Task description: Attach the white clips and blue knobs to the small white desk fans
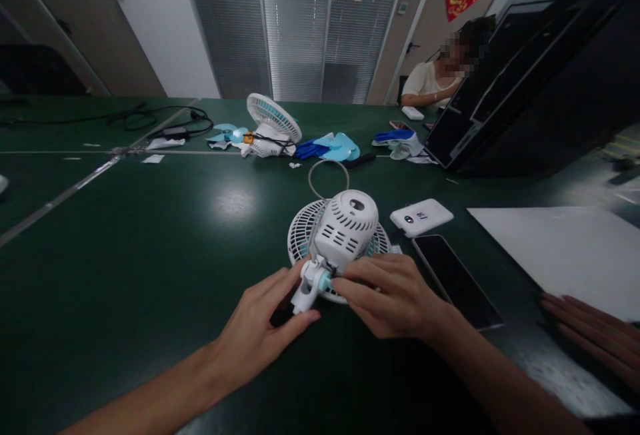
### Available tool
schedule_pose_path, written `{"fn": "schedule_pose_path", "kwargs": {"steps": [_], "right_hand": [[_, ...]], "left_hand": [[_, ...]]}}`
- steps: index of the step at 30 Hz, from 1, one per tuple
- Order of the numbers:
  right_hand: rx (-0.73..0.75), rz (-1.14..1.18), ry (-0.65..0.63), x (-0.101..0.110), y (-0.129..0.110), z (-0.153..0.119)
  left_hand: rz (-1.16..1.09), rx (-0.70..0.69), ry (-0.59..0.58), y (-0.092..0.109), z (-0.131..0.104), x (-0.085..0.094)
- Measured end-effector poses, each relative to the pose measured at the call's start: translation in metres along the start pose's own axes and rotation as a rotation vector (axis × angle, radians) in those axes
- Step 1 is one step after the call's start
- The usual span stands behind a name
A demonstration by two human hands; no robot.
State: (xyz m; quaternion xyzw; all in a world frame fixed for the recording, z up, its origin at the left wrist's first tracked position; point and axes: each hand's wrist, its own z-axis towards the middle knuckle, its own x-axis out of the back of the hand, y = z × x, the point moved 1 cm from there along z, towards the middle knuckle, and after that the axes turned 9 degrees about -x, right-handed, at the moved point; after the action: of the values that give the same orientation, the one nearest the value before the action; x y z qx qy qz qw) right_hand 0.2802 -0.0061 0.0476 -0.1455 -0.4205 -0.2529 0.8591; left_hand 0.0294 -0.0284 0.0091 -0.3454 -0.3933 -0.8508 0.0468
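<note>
A small white fan (347, 225) lies grille down on the green table, its vented motor housing facing up. My left hand (263, 318) is closed around the white hinged bracket (306, 288) at the fan's near side, thumb below and fingers along its left. The fingers of my right hand (390, 288) are pinched at the light blue knob (325, 281) on the bracket's right side. Whether a further small part is between those fingertips is hidden. Beyond the housing, a thin pale ring (329, 178) stands out on the table.
A white device (423, 217) and a black phone (457, 282) lie right of the fan. Another fan (273, 125), blue blades (340, 146) and cables are farther back. A white board (565, 248), another person's hand (595, 332) and a large black case (540, 88) are right.
</note>
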Motion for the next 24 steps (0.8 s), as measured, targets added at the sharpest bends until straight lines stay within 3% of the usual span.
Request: {"fn": "schedule_pose_path", "kwargs": {"steps": [14,20,24], "right_hand": [[-0.146,-0.013,0.079,-0.012,-0.013,0.005],[0.021,-0.02,0.053,-0.001,-0.003,0.001],[-0.004,-0.053,0.044,0.0,0.002,0.002]], "left_hand": [[0.019,-0.029,0.033,-0.001,-0.001,-0.002],[0.018,-0.017,0.029,-0.003,-0.002,-0.003],[0.027,-0.003,0.029,-0.001,-0.001,-0.002]]}}
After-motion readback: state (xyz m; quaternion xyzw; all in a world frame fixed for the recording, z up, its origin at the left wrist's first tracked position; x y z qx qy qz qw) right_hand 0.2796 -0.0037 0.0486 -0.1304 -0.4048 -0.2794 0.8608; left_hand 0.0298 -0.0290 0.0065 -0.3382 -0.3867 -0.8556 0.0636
